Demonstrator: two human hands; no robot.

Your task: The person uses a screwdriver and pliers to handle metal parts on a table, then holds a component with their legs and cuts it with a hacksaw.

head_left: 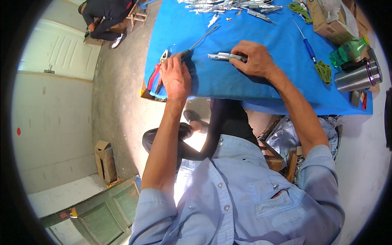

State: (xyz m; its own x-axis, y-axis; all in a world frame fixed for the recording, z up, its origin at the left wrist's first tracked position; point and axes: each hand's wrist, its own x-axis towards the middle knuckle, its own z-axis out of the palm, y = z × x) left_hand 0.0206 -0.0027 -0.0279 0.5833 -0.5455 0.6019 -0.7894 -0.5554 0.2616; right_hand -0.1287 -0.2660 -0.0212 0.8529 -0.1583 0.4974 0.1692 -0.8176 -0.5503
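My left hand [174, 76] is closed on the dark handle of a screwdriver [202, 38], whose thin shaft points up and right over the blue cloth. Red-handled pliers [154, 74] lie just beside that hand, their jaws upward and partly hidden by my fingers. My right hand [253, 60] grips a slim silver metal mechanism [220, 56] with thumb and fingers, its free end pointing left.
A heap of metal parts [228, 6] covers the table's back. At right are a blue-handled screwdriver [308, 48], a green rag [323, 72], a cardboard box [328, 28], a plastic bottle [349, 53] and a steel flask [355, 79]. Another person [106, 16] sits at upper left.
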